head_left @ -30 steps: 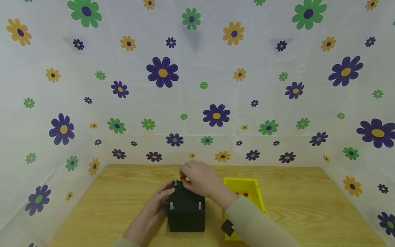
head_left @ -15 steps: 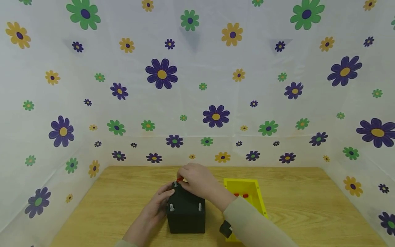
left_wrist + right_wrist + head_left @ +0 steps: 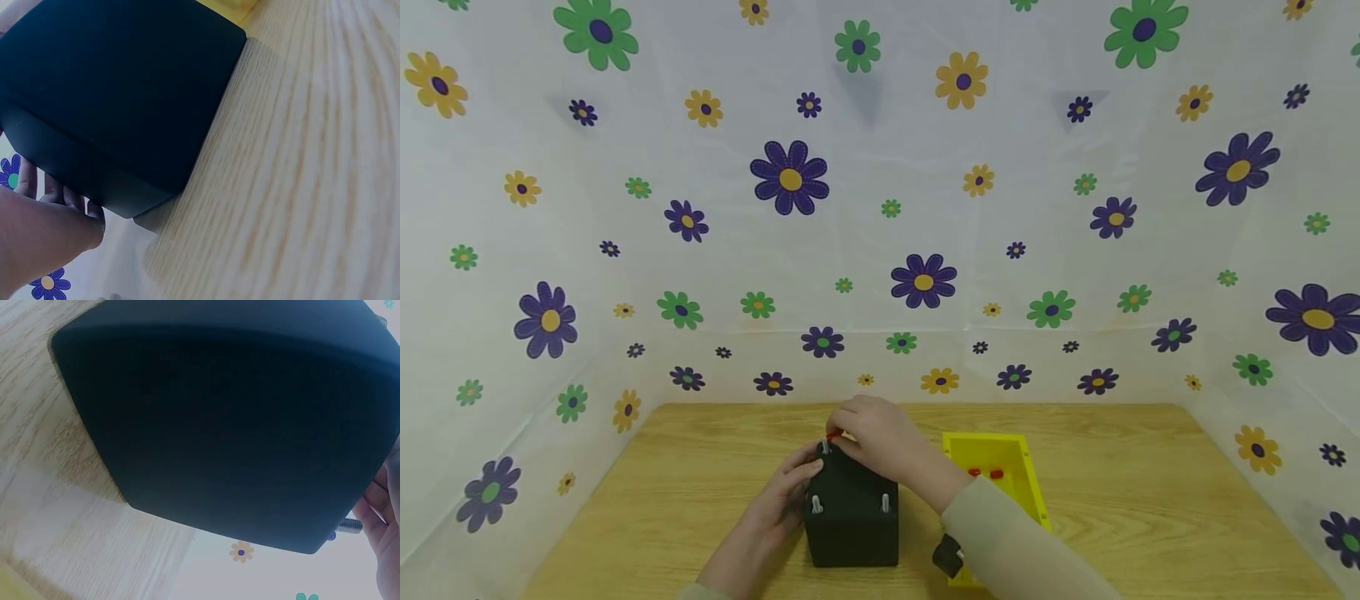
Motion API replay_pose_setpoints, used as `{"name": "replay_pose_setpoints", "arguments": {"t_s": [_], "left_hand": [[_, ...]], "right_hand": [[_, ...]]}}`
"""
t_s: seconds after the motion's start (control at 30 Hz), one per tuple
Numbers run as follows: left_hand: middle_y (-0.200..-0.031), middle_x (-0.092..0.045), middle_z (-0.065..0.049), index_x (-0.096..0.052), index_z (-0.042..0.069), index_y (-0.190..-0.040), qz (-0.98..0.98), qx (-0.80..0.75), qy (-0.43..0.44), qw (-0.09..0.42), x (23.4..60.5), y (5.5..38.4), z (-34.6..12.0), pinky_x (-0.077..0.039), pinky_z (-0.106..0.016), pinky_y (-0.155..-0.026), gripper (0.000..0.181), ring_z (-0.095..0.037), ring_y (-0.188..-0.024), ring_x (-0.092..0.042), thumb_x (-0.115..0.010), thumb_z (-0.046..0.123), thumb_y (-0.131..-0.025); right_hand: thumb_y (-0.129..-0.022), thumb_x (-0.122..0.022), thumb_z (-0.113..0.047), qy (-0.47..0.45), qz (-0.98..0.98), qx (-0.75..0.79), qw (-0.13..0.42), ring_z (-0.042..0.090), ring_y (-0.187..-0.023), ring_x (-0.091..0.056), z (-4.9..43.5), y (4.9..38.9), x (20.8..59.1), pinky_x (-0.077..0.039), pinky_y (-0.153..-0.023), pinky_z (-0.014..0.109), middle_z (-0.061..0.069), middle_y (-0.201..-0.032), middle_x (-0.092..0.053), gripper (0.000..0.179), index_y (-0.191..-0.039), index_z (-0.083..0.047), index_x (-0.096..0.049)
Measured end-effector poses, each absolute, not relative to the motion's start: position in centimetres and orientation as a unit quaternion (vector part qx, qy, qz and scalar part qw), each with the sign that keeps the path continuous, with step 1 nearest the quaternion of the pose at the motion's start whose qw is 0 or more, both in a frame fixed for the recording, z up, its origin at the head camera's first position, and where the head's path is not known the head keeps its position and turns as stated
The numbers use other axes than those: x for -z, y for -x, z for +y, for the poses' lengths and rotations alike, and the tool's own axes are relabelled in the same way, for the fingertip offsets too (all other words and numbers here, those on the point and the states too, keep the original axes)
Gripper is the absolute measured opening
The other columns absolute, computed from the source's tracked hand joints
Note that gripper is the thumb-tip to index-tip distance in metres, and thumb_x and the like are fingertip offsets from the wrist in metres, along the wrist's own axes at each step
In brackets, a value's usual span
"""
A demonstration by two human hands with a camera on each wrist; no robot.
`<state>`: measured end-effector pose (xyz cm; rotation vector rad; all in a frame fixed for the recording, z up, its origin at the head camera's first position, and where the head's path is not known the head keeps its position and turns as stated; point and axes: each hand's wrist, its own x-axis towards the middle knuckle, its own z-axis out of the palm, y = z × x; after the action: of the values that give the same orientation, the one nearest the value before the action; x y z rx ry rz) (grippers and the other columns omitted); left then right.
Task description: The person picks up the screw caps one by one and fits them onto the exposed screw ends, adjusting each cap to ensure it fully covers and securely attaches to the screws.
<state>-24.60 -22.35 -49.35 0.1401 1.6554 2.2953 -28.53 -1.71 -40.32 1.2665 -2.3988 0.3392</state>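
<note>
Black box: we see the black box (image 3: pixel 853 540) at the lower centre of the frame, on the wooden surface (image 3: pixel 1120 500); metal posts (image 3: pixel 885 502) stand on its top.
Left hand: our left hand (image 3: pixel 784 486) grips the box's left side, thumb at the top edge.
Right hand: our right hand (image 3: pixel 878 433) pinches a red piece (image 3: pixel 834 435) at the far-left post.
Yellow tray: the yellow tray (image 3: pixel 985 454) lies right of the box; more red pieces (image 3: pixel 996 474) lie inside; our sleeve (image 3: pixel 1007 537) partly covers it.

"How many silver threaded metal posts (image 3: pixel 885 502)?"
"Three in the head view."
"Small red pieces (image 3: pixel 996 474)?"
"Three visible."
"Black boxy blocks (image 3: pixel 853 540)?"
"One."
"Yellow rectangular trays (image 3: pixel 992 452)?"
"One."
"Bare hands (image 3: pixel 883 433)?"
"Two."
</note>
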Motion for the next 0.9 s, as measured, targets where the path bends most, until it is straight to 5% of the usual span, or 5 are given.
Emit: {"name": "replay_pose_setpoints", "arguments": {"t_s": [0.9], "left_hand": [[-0.119, -0.068, 0.019, -0.062, 0.035, -0.122, 0.575, -0.801, -0.041, 0.158, 49.24, 24.56, -22.34, -0.054, -0.028, -0.098, 0.026, -0.005, -0.112, -0.064, -0.05, 0.018, -0.108]], "right_hand": [[-0.095, -0.081, -0.018, -0.457, -0.849, -0.174, 0.202, 0.013, -0.101, -0.072, -2.02, 28.79, 40.93, -0.059, -0.097, 0.026, -0.003, -0.107, -0.079, 0.015, -0.11, -0.015, -0.078]]}}
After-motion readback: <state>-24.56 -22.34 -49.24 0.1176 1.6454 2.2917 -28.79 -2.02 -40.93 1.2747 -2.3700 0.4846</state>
